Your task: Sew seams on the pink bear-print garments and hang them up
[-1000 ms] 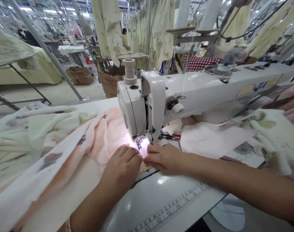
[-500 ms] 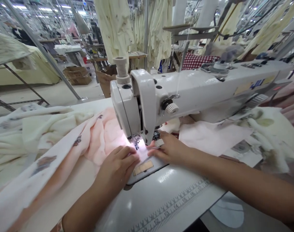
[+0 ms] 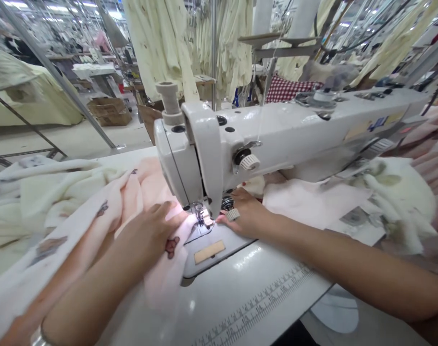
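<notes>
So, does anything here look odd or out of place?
Nothing much. A tan strip is stuck slightly askew on the plate of the machine, like a patch. The left hand lies on pink fabric, the right hand beside the needle.

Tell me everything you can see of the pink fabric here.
The pink fabric is pale, soft and fleecy-looking, printed with small dark motifs. It lies bunched on the table left of the sewing machine, one edge lit beside the presser foot. The left hand rests flat on it; the right hand sits right of the foot.
</notes>
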Tool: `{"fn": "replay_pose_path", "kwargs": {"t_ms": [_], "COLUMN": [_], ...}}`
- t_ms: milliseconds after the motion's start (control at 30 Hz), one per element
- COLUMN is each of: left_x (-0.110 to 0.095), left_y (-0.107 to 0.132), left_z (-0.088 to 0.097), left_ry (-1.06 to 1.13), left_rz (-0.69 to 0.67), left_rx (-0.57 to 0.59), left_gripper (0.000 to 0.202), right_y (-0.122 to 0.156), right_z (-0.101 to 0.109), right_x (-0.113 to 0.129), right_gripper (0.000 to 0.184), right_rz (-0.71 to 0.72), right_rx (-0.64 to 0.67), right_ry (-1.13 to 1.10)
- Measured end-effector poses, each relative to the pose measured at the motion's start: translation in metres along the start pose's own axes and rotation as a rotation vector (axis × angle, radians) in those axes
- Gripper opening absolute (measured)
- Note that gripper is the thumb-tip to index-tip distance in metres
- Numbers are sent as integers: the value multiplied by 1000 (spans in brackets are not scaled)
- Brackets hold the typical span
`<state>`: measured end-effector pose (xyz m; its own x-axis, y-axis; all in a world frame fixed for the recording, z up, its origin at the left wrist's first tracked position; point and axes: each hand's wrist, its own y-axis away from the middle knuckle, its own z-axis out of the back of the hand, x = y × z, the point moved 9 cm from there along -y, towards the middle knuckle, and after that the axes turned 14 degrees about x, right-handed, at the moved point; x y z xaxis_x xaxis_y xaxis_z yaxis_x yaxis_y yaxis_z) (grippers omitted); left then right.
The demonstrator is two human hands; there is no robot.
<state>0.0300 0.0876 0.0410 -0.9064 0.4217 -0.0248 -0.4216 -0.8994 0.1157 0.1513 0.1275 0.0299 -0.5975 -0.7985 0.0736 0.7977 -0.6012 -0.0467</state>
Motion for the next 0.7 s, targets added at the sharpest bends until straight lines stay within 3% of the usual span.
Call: {"fn": "replay_pose_path", "kwargs": {"t_ms": [67, 200, 267, 367, 567, 700], "left_x": [-14, -63, -74, -70, -47, -29], "left_y": [9, 23, 24, 23, 14, 1], "left_z": [-7, -10, -14, -16, -9, -8], "left_ry": [-163, -299, -295, -227, -156, -97], "left_rz": [57, -17, -35, -25, -8, 39], "left_rx": [78, -60, -95, -115, -165, -97], "left_gripper": [33, 27, 27, 26, 24, 23], "right_y": [6, 22, 30, 32, 19, 14], "right_z": [5, 13, 12, 7, -5, -7], "right_x": [6, 40, 56, 67, 54, 46], "right_gripper": [19, 25, 22, 20, 20, 20], "right_rz": [53, 339, 465, 495, 330, 266], "right_rx": [-46, -134, -123, -80, 11, 12], "right_ry": [9, -36, -61, -37, 45, 44]}}
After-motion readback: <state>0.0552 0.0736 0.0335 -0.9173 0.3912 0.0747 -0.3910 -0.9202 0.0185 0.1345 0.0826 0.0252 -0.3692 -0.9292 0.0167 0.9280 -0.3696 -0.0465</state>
